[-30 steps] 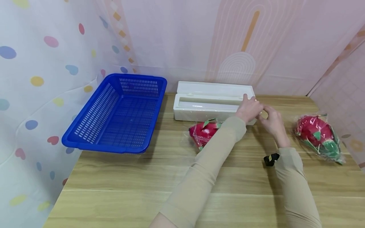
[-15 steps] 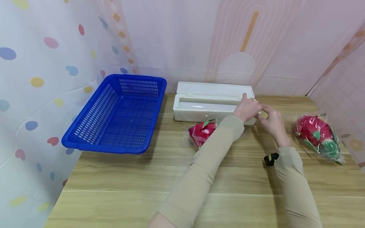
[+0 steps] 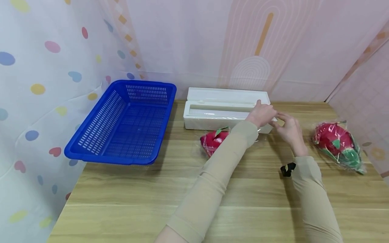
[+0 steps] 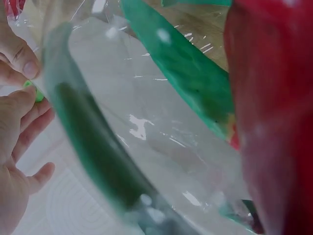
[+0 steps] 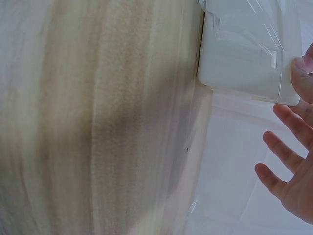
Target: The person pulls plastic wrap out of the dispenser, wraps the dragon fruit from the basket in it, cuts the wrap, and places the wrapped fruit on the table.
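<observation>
A long white cling film dispenser stands at the back of the table with its lid raised. Over its right end, my left hand pinches a small green slider, seen in the left wrist view. Close beside it, my right hand appears to pinch the cling film at the dispenser's right corner; its other fingers are spread. Clear film hangs over the dispenser's front. A film-wrapped dragon fruit lies in front of it, partly hidden by my left sleeve.
A blue slotted basket is on the left. Another wrapped dragon fruit lies at the right of the wooden table. Patterned curtains close off the back and sides. A black wrist camera sits by my right sleeve.
My left hand has shifted slightly left along the dispenser's right end. My right hand stays nearly in place. The whole head view has drifted a little.
</observation>
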`<state>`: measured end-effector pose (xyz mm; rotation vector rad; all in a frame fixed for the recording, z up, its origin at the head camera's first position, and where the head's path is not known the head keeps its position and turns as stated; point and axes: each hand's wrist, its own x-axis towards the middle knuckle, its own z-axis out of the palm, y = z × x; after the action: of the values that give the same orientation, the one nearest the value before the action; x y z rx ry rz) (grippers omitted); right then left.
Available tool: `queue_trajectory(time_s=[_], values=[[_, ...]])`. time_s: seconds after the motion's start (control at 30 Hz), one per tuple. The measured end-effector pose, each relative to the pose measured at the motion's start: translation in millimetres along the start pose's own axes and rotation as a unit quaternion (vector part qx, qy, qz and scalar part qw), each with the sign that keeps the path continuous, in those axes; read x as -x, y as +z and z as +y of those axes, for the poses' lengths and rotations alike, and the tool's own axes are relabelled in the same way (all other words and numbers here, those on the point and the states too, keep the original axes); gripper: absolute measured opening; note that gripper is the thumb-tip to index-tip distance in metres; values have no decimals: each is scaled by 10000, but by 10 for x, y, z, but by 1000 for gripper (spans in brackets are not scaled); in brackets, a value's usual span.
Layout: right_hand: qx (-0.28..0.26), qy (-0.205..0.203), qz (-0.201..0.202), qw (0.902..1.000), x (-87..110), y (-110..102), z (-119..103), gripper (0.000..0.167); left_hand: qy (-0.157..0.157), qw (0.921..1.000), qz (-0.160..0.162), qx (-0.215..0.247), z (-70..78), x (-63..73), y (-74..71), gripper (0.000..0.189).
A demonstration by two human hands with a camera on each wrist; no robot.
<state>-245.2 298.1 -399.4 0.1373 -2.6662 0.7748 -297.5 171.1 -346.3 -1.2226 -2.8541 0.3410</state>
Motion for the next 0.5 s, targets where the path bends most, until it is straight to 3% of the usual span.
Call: queue_trajectory(time_s=[0.17, 0.5], values=[[6, 22, -36, 10000, 1, 2, 2, 43, 61, 9997, -141, 180, -37, -15, -2, 48], [2, 158, -86, 9998, -6, -11, -2, 44, 145, 9998, -135, 71, -80, -23, 5, 42]])
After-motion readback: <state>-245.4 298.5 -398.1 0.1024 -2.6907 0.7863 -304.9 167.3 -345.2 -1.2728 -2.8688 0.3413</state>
